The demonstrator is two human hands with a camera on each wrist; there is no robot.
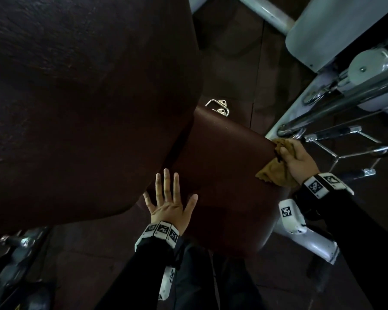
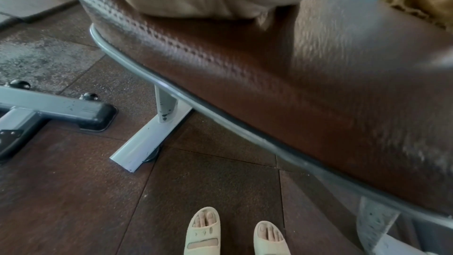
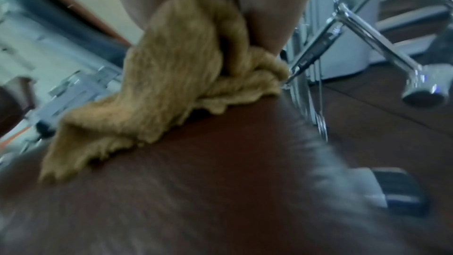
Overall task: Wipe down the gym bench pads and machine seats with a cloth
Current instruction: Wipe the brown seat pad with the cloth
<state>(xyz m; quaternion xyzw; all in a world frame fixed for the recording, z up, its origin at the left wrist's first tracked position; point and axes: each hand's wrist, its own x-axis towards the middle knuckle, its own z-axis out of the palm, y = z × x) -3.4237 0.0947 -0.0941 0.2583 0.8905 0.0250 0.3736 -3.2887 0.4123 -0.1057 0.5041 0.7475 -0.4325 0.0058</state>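
Left hand [image 1: 169, 205]: fingers spread flat on brown leather bench [image 1: 222, 175].
Right hand [image 1: 299, 158]: fingers clutching fuzzy tan cloth [image 1: 276, 173] at right edge.

The seat pad [image 1: 220, 175] is dark reddish-brown vinyl, glossy and grained, with a double row of stitching along its side edge (clearest in the left wrist view) and a grey trim strip under that edge. It sits low, just below the big backrest pad [image 1: 81, 97], the same dark brown and steeply tilted. The cloth [image 1: 276, 171], a fuzzy mustard-yellow rag, lies bunched and crumpled at the seat pad's right edge, one frayed corner trailing flat on the vinyl.
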